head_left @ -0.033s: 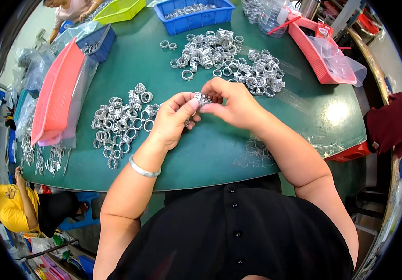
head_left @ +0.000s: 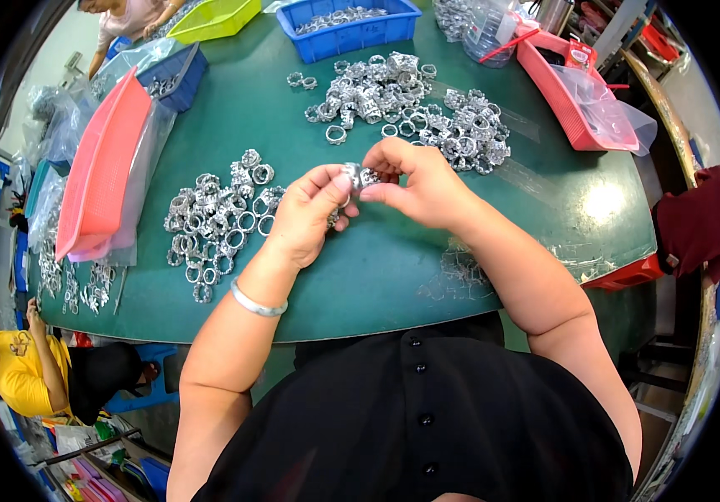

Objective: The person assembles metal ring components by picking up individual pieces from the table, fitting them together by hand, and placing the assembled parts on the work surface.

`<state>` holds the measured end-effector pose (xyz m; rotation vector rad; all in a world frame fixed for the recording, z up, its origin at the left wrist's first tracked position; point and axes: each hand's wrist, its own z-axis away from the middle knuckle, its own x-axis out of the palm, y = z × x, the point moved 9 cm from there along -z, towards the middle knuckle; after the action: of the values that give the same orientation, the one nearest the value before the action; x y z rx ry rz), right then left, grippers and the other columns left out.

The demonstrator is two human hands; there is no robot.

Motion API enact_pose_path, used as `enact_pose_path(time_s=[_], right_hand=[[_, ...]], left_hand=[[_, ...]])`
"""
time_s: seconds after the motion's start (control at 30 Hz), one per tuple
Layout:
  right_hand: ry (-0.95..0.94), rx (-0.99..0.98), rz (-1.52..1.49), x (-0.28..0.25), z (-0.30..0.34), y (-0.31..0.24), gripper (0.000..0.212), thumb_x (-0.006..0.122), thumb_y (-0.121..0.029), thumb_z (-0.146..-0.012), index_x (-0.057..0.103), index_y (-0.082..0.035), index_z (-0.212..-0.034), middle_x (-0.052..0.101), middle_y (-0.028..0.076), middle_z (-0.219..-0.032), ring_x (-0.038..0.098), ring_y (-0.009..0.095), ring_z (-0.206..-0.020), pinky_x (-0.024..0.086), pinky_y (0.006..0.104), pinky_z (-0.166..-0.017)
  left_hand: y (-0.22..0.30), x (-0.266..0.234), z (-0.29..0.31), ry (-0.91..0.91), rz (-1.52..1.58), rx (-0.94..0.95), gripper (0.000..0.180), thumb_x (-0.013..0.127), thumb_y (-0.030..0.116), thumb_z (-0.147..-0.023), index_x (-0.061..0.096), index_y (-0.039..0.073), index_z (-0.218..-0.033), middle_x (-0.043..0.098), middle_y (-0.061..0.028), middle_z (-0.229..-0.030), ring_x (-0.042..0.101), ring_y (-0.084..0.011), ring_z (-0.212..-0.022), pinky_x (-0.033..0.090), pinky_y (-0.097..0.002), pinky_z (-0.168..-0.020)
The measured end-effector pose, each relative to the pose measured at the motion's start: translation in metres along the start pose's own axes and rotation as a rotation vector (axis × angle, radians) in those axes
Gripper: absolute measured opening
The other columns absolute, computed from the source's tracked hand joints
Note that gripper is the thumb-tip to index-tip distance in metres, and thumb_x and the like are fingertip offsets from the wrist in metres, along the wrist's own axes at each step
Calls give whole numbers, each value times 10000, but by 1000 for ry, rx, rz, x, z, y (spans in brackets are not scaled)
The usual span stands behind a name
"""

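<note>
Over the middle of the green table (head_left: 360, 276), my two hands meet at fingertip height. My left hand (head_left: 310, 213) is closed on a silver-coloured metal ring (head_left: 350, 172), and more metal shows under its curled fingers. Thumb and forefinger of my right hand (head_left: 422, 186) pinch another silver ring (head_left: 368, 176) right beside the first. Whether the two rings touch is too small to tell. A loose pile of similar rings (head_left: 209, 213) lies left of my left hand. Beyond my right hand a larger ring pile (head_left: 376, 88) spreads toward a second heap (head_left: 475, 130).
A blue bin (head_left: 351, 38) of metal pieces stands at the far edge, beside a yellow-green tray (head_left: 217, 18). Pink baskets stand at left (head_left: 100, 167) and right (head_left: 573, 105). A co-worker in yellow (head_left: 29, 372) sits at lower left; another person (head_left: 130, 21) is at far left.
My right fingers have shifted very slightly, and the two rings at my fingertips now show more distinctly side by side. The piles and bins have not moved.
</note>
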<state>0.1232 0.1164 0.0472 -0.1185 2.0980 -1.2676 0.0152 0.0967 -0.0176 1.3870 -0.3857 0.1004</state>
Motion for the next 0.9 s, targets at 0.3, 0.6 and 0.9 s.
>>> enact_pose_path(time_s=[0.3,0.6,0.9], right_hand=[[56,-7,-277,-2,-1,17,242,657,-93,-736,509,-27,-916,548,6,-751,519,79,-701,434,229,-614],[33,-23,-243,-2,-1,9,278,605,-76,-757,548,-21,-1023,563,3,-755,505,59,-668,428,216,-609],[8,-87,-294,0,0,-1,271,589,-26,-763,572,-16,-1033,623,33,-836,561,71,-724,445,218,-627]], left_hand=[[2,4,0,-154,340,-87,350,482,313,-882,509,28,-1084,558,-44,-879,509,-125,-694,393,-201,-521],[1,5,2,-171,346,-100,376,469,318,-886,500,8,-1095,563,-54,-888,512,-138,-688,403,-204,-503],[1,7,2,-197,363,-99,341,448,298,-895,498,14,-1076,558,-78,-901,516,-151,-690,407,-209,-506]])
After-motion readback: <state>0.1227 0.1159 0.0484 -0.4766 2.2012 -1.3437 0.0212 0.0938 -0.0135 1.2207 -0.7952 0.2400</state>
